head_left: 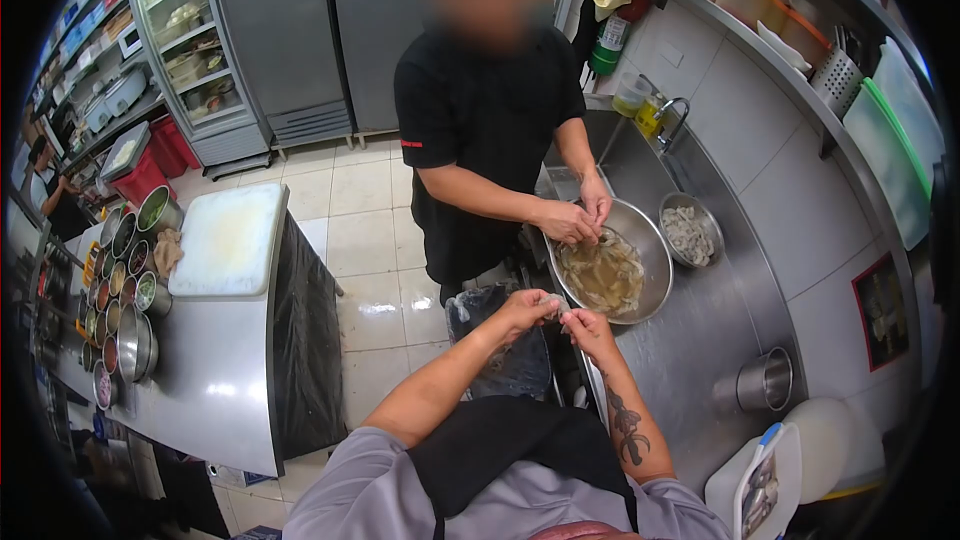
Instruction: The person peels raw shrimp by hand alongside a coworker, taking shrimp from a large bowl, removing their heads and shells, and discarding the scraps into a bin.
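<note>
My left hand [527, 311] and my right hand [588, 330] meet at the near left edge of a large steel bowl [655, 275], with fingers pinched on a small greyish shrimp [557, 306] between them. The bowl holds shrimp [610, 270] in cloudy liquid. Across from me, a co-worker in black [480, 130] has both hands over the same bowl, fingers together; what they hold is too small to tell. A smaller steel bowl [690, 232] with pale peeled shrimp stands to its right. Below my hands is a bin lined with dark plastic [500, 365].
A sink with a faucet [676, 120] lies beyond the bowls. Steel pots [765, 380] and a white container [755, 485] are at the right. A shelf [760, 55] runs along the wall. At left, a counter [220, 340] bears a white cutting board [228, 240] and several ingredient containers.
</note>
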`<state>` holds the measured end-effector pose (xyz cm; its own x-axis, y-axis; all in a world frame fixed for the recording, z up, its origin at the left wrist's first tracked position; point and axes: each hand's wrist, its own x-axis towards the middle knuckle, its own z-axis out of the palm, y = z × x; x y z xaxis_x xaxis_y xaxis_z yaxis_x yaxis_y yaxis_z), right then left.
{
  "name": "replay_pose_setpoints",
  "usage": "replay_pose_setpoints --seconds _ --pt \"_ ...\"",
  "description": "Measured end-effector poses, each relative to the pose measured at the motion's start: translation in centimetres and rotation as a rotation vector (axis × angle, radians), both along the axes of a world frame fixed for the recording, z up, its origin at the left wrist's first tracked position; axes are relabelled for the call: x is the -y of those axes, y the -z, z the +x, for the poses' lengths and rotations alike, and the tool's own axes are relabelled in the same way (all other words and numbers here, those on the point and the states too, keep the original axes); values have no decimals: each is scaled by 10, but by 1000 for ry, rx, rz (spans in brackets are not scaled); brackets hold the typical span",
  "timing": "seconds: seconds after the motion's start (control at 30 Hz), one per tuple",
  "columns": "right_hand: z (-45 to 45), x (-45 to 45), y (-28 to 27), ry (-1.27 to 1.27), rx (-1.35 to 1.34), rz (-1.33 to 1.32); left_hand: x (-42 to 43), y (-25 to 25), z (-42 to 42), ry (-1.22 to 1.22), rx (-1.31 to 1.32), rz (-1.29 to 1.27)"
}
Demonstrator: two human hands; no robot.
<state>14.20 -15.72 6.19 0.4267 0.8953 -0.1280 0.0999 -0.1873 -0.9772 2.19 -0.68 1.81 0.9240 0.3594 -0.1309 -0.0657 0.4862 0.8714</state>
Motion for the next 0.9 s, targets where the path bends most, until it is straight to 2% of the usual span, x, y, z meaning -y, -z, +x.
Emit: replay_pose_setpoints --seconds 0.23,0.4,0.6,0.7,0.87,0.9 --pt "-4 -1 -2 2 -18 33 0 3 -2 21 34 -3" --pt "-6 -1 -6 -20 -11 9 3 -8 -7 -31 7 -160" --pt "-7 -2 -7 -50 -5 25 3 -2 -9 -71 30 -214" --pt "-5 -7 -7 -81 -14 28 3 -4 -7 -85 20 -180" --pt "-13 -5 -13 -61 90 -3 0 -6 -7 -133 -48 -129" --pt "-11 -6 -11 -85 222 13 0 -5 -6 -138 -34 -111"
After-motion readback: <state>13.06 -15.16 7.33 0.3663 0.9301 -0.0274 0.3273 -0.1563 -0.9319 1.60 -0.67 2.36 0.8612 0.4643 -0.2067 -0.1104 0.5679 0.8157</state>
